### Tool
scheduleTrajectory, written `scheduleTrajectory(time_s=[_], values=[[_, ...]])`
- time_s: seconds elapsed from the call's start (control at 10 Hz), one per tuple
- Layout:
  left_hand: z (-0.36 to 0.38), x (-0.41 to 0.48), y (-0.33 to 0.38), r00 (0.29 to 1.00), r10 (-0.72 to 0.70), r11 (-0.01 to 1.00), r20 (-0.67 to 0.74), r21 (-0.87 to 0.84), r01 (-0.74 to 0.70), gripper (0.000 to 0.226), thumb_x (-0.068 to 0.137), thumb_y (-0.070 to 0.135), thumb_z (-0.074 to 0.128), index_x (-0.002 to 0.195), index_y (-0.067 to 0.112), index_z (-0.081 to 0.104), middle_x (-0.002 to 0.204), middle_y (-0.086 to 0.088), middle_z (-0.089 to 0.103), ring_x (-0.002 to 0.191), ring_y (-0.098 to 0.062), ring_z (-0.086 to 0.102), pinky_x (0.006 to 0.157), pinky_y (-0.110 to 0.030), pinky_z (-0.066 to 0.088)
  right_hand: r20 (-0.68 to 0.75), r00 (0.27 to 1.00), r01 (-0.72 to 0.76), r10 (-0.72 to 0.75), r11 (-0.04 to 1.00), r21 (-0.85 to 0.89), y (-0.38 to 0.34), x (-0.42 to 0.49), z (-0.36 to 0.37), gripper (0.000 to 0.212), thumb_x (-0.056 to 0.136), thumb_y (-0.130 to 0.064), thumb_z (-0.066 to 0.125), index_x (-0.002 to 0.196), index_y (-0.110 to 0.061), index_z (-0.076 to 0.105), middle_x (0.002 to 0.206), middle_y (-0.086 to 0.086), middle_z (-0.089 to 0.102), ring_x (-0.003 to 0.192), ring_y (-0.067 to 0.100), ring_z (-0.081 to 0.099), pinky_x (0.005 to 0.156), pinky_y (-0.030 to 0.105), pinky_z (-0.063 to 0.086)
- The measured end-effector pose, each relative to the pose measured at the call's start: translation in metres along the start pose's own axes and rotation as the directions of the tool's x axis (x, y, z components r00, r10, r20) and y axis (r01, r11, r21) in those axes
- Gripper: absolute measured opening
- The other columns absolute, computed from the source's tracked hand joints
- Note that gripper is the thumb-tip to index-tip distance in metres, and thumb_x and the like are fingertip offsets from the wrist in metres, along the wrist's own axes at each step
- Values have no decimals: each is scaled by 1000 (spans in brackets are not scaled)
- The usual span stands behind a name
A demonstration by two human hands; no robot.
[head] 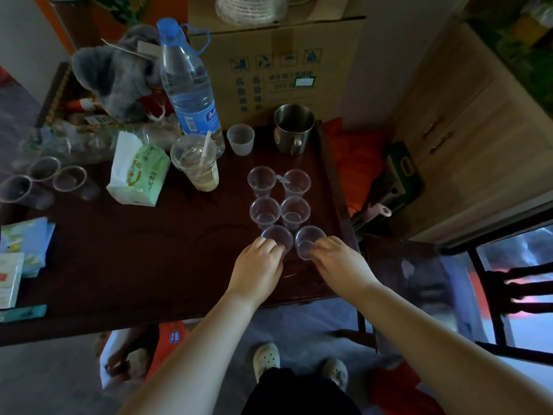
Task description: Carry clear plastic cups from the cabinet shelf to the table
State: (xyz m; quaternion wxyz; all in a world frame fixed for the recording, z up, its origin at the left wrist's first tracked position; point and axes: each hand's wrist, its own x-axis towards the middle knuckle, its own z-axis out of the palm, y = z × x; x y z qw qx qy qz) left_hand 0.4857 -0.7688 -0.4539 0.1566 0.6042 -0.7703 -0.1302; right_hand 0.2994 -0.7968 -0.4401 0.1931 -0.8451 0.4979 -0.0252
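Observation:
Several clear plastic cups stand in two columns on the dark wooden table (149,265). The far pair (261,181) and the middle pair (264,211) stand free. My left hand (257,268) grips the near left cup (278,236) from its near side. The near right cup (309,241) is held at its side by my right hand (338,262). Both near cups rest upright on the table. Three more clear cups (70,178) sit at the table's far left.
A water bottle (188,82), a used drink cup with a straw (196,161), a frosted cup (240,138), a steel mug (293,128) and a tissue pack (139,172) crowd the back. A cardboard box (278,64) stands behind. A dark chair (419,283) and a wooden cabinet (466,145) are at right.

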Motion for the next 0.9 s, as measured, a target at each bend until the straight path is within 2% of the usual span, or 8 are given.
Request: scheduleTrajectory(time_s=[0.1,0.3,0.4,0.7,0.9], values=[[6,1,-1,1000,-15,1000,24,-16,16,13,69,7,69,80,13,66,75,0,63,78,-22,59,61,-29,49,-26,1000,-16,17,1000,7,1,3,3,28,89,-13,50,115,-20,60,106,-2,59,100,18,50,60,34,48],[16,2,-2,999,4,1000,46,-10,-4,20,64,1,70,82,9,66,80,-2,65,81,-24,61,54,-30,51,-90,996,-22,23,1000,14,3,6,13,29,78,-4,62,105,-16,65,105,0,63,95,24,57,55,37,52],[20,1,-2,998,-16,1000,53,-19,17,26,67,3,67,92,9,67,86,-2,66,88,-24,61,57,-30,52,-100,994,-33,35,999,26,2,3,18,32,77,-1,62,105,-16,65,106,0,63,96,24,58,56,39,53],[16,-6,-1,999,-9,1000,44,-9,10,32,73,9,65,105,12,64,96,0,66,96,-22,59,65,-31,52,-134,990,-39,46,998,53,-1,-6,16,28,84,-8,56,111,-14,63,112,2,62,104,25,55,67,41,53],[-4,-7,5,1000,23,1000,3,-7,-23,36,76,14,64,112,14,61,105,0,65,104,-22,57,73,-33,53,-229,972,-33,53,995,92,-12,-16,0,28,84,-9,58,111,-16,64,110,0,64,105,22,56,72,37,52]])
